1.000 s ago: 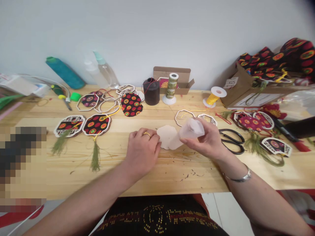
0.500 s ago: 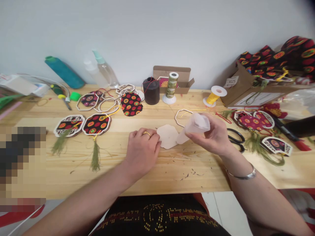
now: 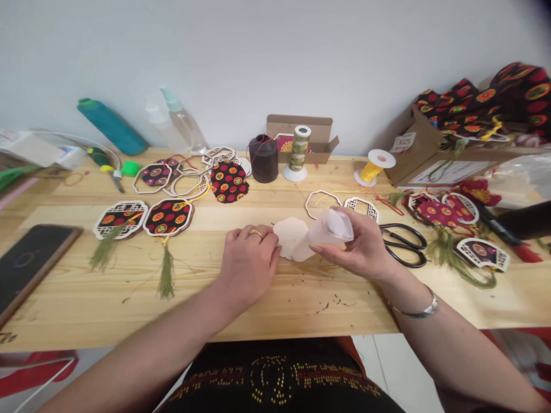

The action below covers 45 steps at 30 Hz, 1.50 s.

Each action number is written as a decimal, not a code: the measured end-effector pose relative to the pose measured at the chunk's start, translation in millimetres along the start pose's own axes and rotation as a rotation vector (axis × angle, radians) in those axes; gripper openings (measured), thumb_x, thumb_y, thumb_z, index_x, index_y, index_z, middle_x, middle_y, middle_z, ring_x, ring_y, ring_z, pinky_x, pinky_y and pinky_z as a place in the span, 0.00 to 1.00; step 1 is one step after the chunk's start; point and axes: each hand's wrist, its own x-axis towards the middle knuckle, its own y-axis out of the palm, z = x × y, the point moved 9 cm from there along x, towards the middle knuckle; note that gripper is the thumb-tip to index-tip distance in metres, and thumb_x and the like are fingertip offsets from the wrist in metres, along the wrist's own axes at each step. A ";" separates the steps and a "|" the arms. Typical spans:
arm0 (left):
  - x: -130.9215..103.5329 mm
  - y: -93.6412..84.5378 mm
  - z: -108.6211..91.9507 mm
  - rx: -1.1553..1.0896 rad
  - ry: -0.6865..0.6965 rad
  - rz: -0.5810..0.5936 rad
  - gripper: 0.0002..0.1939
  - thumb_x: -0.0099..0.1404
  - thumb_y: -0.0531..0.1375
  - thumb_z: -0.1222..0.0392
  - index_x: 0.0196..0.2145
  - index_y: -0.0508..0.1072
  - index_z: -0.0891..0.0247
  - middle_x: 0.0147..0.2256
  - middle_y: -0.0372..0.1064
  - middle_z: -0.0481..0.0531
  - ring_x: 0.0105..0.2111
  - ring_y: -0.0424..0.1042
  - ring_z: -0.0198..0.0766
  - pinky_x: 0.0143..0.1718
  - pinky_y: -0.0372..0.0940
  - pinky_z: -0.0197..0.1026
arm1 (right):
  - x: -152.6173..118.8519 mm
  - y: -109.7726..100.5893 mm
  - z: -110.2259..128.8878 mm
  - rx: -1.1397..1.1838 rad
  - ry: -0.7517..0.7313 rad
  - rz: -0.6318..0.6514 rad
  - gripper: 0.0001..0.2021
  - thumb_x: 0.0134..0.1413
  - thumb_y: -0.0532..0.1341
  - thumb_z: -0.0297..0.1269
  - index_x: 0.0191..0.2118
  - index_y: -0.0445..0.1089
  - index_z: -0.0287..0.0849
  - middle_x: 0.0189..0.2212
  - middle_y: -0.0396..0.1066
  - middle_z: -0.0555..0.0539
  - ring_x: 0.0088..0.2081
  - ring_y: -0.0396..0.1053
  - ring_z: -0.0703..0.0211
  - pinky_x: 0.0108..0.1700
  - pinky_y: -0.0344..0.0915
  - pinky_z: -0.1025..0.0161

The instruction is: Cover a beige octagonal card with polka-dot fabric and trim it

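Observation:
A pale scalloped piece (image 3: pixel 289 234) lies flat on the wooden table. My left hand (image 3: pixel 252 261) rests at its left edge, fingers curled and pinching that edge. My right hand (image 3: pixel 359 244) is wrapped round a translucent white bottle (image 3: pixel 328 228), tilted with its lower end over the right part of the piece. The bottle's tip is blurred, so contact with the piece cannot be made out. Just behind lie a thin octagonal frame (image 3: pixel 321 202) and a lattice frame (image 3: pixel 362 209), and black scissors (image 3: pixel 404 244) are right of my right hand.
Tasselled ornaments (image 3: pixel 169 217) and a phone (image 3: pixel 32 264) lie to the left. Behind stand a black thread spool (image 3: pixel 264 159), a green spool (image 3: pixel 298 152) and a yellow spool (image 3: pixel 372 169). A cardboard box (image 3: pixel 417 152) of patterned fabric sits at back right.
My right hand has moved left and slightly down with the bottle, which now covers more of the pale piece. The lattice frame and more of the scissors have come into view. My left hand is nearly unchanged.

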 end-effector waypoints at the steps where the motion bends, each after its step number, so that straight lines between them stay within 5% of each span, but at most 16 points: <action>1: 0.0 0.1 0.1 0.001 -0.001 -0.001 0.08 0.66 0.56 0.64 0.35 0.76 0.65 0.40 0.77 0.56 0.39 0.73 0.51 0.38 0.62 0.53 | 0.0 -1.0 0.0 -0.009 -0.001 -0.001 0.14 0.47 0.69 0.32 0.28 0.60 0.44 0.23 0.57 0.56 0.24 0.56 0.69 0.22 0.56 0.69; 18: 0.0 0.9 1.8 -0.039 -0.016 0.011 0.10 0.66 0.54 0.66 0.35 0.76 0.65 0.41 0.77 0.56 0.41 0.73 0.51 0.39 0.63 0.54 | 0.3 -11.1 -7.0 -0.036 0.046 -0.019 0.12 0.48 0.68 0.33 0.29 0.62 0.45 0.24 0.59 0.54 0.24 0.57 0.67 0.22 0.59 0.68; 26: 4.8 -3.7 14.9 -0.153 -0.170 0.033 0.20 0.57 0.50 0.75 0.44 0.72 0.67 0.42 0.76 0.60 0.43 0.73 0.53 0.42 0.65 0.55 | -0.1 1.5 -14.3 0.103 0.130 -0.085 0.12 0.45 0.70 0.35 0.29 0.65 0.44 0.24 0.63 0.54 0.25 0.61 0.66 0.24 0.61 0.67; 36: 5.2 -2.3 41.5 -0.270 -0.353 -0.040 0.26 0.58 0.51 0.74 0.55 0.61 0.70 0.48 0.68 0.63 0.51 0.62 0.55 0.48 0.64 0.58 | 16.9 12.7 -18.0 0.161 0.328 -0.149 0.12 0.45 0.69 0.40 0.30 0.66 0.43 0.24 0.67 0.52 0.25 0.64 0.64 0.25 0.65 0.63; 45: 4.8 3.8 40.8 -0.253 -0.402 0.038 0.27 0.60 0.52 0.73 0.58 0.59 0.69 0.51 0.66 0.64 0.52 0.57 0.56 0.50 0.60 0.62 | 16.9 21.2 -15.8 0.036 0.200 -0.194 0.11 0.47 0.68 0.38 0.29 0.64 0.44 0.23 0.65 0.54 0.24 0.62 0.66 0.25 0.64 0.66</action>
